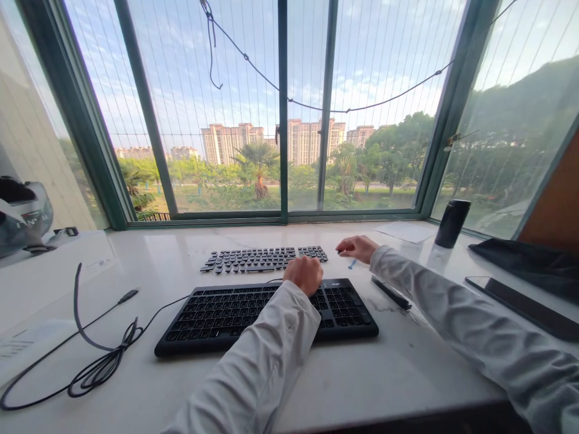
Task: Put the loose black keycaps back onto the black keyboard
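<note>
A black keyboard base [203,346] lies on the white countertop, its key positions bare of caps. Behind it the loose black keycaps [246,260] are laid out in keyboard rows. My left hand [304,275] is closed above the keyboard's rear edge, by the right end of these rows; its fingertips are hidden, so what it holds cannot be made out. To the right, my right hand [358,248] pinches a small dark keycap [339,251] at the counter. Just below that hand lies a small blue tool [352,264].
A black brush [391,293] lies right of the keyboard. Farther right are a phone [520,304], dark cloth [529,265], a black bottle [452,224] and paper [402,231]. At left are a coiled cable [102,367] and a helmet [25,217]. Windows [283,120] stand behind.
</note>
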